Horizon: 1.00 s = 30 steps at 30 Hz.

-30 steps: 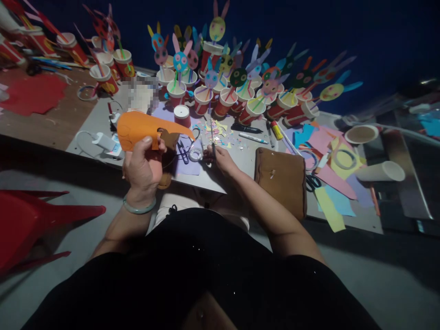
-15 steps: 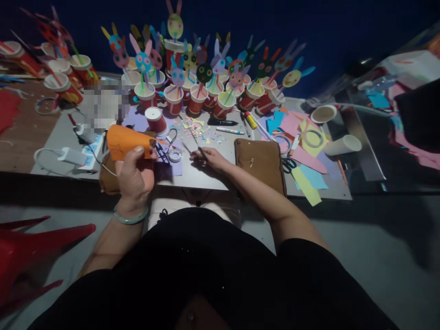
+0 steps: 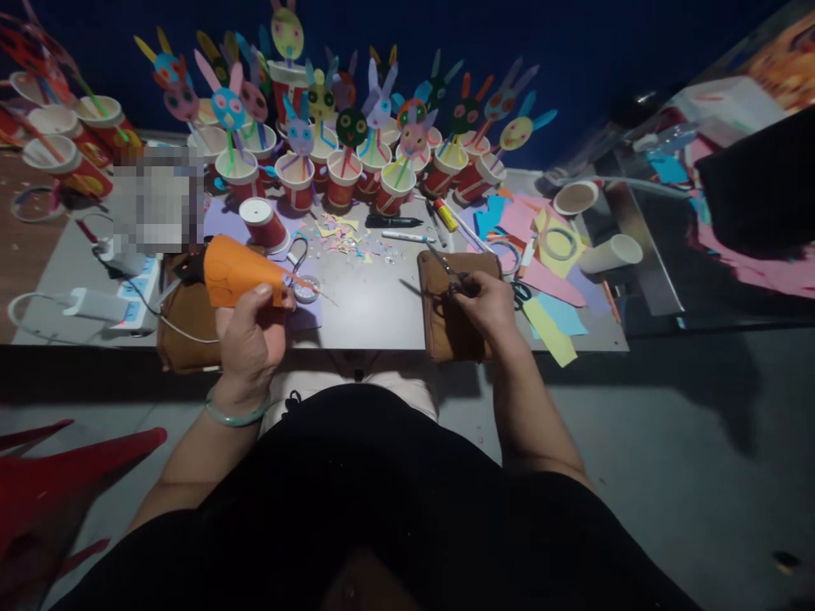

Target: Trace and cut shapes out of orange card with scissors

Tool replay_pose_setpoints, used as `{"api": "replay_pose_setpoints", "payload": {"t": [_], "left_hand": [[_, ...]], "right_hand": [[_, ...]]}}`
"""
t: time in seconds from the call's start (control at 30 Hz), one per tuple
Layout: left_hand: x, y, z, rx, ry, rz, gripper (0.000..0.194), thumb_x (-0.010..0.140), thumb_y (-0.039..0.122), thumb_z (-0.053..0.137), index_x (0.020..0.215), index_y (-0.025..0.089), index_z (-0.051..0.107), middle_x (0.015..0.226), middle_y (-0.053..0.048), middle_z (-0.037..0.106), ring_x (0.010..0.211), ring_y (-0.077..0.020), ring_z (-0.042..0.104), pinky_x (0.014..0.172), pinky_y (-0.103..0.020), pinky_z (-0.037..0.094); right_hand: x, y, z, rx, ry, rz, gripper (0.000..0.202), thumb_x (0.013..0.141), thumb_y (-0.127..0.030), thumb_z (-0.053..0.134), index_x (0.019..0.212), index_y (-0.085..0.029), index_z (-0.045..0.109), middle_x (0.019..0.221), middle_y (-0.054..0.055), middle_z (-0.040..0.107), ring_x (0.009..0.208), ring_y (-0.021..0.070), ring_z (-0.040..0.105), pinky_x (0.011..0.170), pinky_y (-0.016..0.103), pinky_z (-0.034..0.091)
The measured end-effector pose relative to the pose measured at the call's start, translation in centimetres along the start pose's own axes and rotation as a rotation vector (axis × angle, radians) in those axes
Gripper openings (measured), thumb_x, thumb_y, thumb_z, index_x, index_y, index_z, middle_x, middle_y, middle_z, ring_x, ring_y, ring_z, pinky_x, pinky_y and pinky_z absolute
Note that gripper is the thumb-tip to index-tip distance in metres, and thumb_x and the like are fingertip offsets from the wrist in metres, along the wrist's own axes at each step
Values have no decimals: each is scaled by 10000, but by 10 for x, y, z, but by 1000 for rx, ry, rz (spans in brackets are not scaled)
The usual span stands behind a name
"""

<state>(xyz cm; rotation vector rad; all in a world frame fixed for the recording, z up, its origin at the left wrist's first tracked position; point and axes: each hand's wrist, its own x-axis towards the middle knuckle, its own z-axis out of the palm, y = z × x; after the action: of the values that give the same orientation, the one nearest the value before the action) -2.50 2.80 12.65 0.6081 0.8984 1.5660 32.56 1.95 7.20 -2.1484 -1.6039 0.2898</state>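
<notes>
My left hand (image 3: 250, 331) is closed on a sheet of orange paper (image 3: 237, 270), thumb on top, with faint curved outlines drawn on it. It is raised at the left part of the table, over a brown padded pouch (image 3: 184, 327). Scissors (image 3: 444, 263) are in my right hand (image 3: 491, 307), fingers wrapped round the handles and blades pointing away and to the left. That hand is above a second brown pouch (image 3: 439, 327). Just right of it lie other black-handled scissors (image 3: 522, 294). A tape roll (image 3: 306, 289) is partly behind the orange paper.
Several red paper cups (image 3: 296, 188) with rabbit-faced paper figures line the table's back. Paper scraps (image 3: 344, 233), a black marker (image 3: 395, 221) and an upturned cup (image 3: 264, 224) lie in front. Coloured sheets (image 3: 553, 293) and cardboard tubes (image 3: 612, 253) are right; a power strip (image 3: 141, 297) is left.
My right hand has moved right with the scissors, from the middle of the table to above the right brown pouch. My left hand still holds the orange paper. The view has shifted slightly.
</notes>
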Motion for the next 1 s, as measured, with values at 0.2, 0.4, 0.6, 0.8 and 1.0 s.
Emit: {"api": "replay_pose_setpoints", "payload": {"t": [0.2, 0.4, 0.6, 0.8, 1.0], "left_hand": [[-6, -12, 12, -41, -45, 63, 119, 668, 188, 769, 712, 166, 661, 651, 9, 615, 602, -112, 566, 586, -270, 483], [-10, -14, -3, 5, -48, 63, 139, 711, 212, 766, 685, 175, 634, 626, 20, 613, 584, -101, 578, 582, -264, 481], [-16, -11, 3, 40, -33, 52, 79, 673, 222, 753, 695, 182, 688, 615, 23, 633, 565, -94, 569, 586, -248, 495], [-25, -8, -1, 71, -76, 56, 61, 705, 204, 709, 666, 163, 687, 595, 15, 629, 573, -93, 581, 623, -252, 518], [-27, -9, -3, 68, -32, 10, 86, 670, 219, 726, 691, 172, 657, 582, 29, 610, 550, -91, 566, 585, -242, 494]], "right_hand": [[-6, -3, 24, -180, 26, 36, 160, 758, -280, 694, 884, -187, 725, 952, 130, 770, 828, 270, 669, 714, 347, 446], [11, -17, 20, 20, -12, -19, 54, 685, -221, 675, 727, -194, 654, 756, 66, 715, 699, 209, 609, 645, 303, 408], [59, -68, 38, 393, -14, -197, 213, 643, -233, 689, 607, -199, 482, 599, -24, 492, 602, 116, 433, 580, 260, 321], [95, -102, 64, 530, -268, -185, 285, 636, -144, 680, 593, -214, 408, 540, -61, 414, 527, 86, 384, 534, 248, 262], [116, -109, 78, 503, -151, -222, 262, 568, -111, 656, 563, -204, 411, 553, -72, 391, 572, 80, 344, 568, 256, 257]]}}
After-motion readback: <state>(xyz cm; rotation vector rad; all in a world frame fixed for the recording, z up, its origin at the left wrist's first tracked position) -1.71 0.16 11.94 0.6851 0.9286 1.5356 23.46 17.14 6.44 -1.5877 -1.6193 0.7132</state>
